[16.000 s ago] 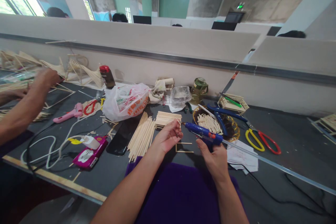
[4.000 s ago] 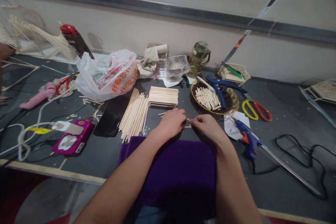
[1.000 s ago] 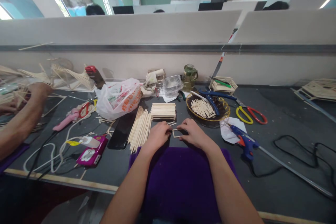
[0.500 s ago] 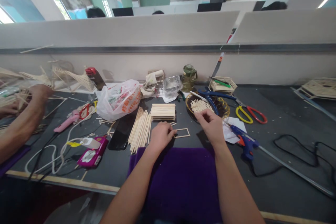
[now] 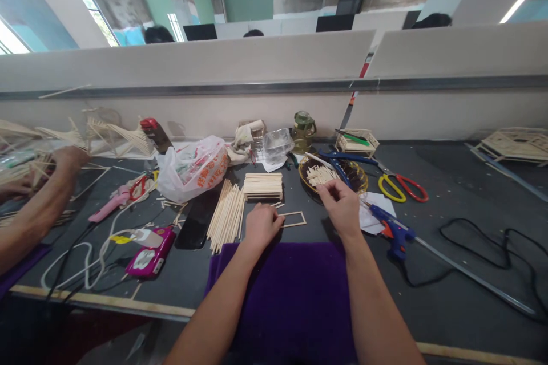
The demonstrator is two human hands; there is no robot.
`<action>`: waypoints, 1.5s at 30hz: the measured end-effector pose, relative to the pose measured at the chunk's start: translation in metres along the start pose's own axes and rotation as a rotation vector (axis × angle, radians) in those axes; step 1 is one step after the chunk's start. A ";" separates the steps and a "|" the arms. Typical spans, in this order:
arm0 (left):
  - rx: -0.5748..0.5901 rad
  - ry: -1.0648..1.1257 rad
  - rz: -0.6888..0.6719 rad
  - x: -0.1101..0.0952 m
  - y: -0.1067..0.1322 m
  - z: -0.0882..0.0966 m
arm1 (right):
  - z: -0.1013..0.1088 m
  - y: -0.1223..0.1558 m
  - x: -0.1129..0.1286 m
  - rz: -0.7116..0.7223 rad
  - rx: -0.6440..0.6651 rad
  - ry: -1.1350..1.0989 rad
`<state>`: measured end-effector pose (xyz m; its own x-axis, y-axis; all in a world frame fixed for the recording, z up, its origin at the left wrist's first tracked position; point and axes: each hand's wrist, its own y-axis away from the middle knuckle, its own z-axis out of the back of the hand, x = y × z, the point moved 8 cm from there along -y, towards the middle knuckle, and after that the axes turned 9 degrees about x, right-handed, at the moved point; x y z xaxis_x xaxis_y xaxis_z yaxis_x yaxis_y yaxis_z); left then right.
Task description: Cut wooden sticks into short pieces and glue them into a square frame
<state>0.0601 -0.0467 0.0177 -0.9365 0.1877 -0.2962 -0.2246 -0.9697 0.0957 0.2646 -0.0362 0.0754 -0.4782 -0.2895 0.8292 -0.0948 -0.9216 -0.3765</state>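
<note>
My left hand [image 5: 262, 224] rests on the dark tabletop, its thumb and fingers closed on the left end of a small rectangular frame of thin wooden sticks [image 5: 304, 218]. At the near rim of a round basket [image 5: 365, 183], my right hand [image 5: 342, 206] has thumb and fingertips pinched together. Short wooden sticks [image 5: 317, 174] lie in the basket right by those fingertips; whether one is between them I cannot make out. Beyond my left hand sits a neat stack of sticks [image 5: 262, 185]. Left of it, long loose sticks [image 5: 225, 214] lie in a pile.
Right of the basket are scissors [image 5: 391, 188] and a blue glue gun [image 5: 400, 235] with its cord. A phone [image 5: 194, 222], a plastic bag [image 5: 192, 168] and a magenta box [image 5: 150, 252] are on the left. A co-worker's arm [image 5: 38, 205] works at far left. Purple cloth [image 5: 295, 296] lies before me.
The whole view has shifted slightly as my head moved. Both hands stay in nearly the same places, the left at the stick frame and the right at the basket.
</note>
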 end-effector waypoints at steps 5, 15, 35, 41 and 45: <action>0.014 0.005 0.024 0.002 0.002 0.003 | 0.001 0.001 0.003 0.018 -0.009 0.025; 0.049 0.003 0.066 0.005 0.003 0.004 | 0.000 0.003 0.000 0.007 -0.022 0.054; -0.121 0.451 -0.105 0.009 0.004 0.024 | 0.000 -0.005 -0.020 -0.251 0.051 -1.089; -0.122 1.101 -0.089 0.008 -0.012 0.026 | -0.005 -0.005 -0.018 -0.185 0.063 -1.191; -0.120 1.478 -0.042 -0.001 -0.028 0.031 | -0.002 -0.004 -0.014 -0.137 0.042 -1.159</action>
<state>0.0594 -0.0150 0.0446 0.2021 -0.0384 -0.9786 -0.1523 -0.9883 0.0074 0.2700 -0.0276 0.0644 0.6194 -0.2294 0.7508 -0.0444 -0.9651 -0.2582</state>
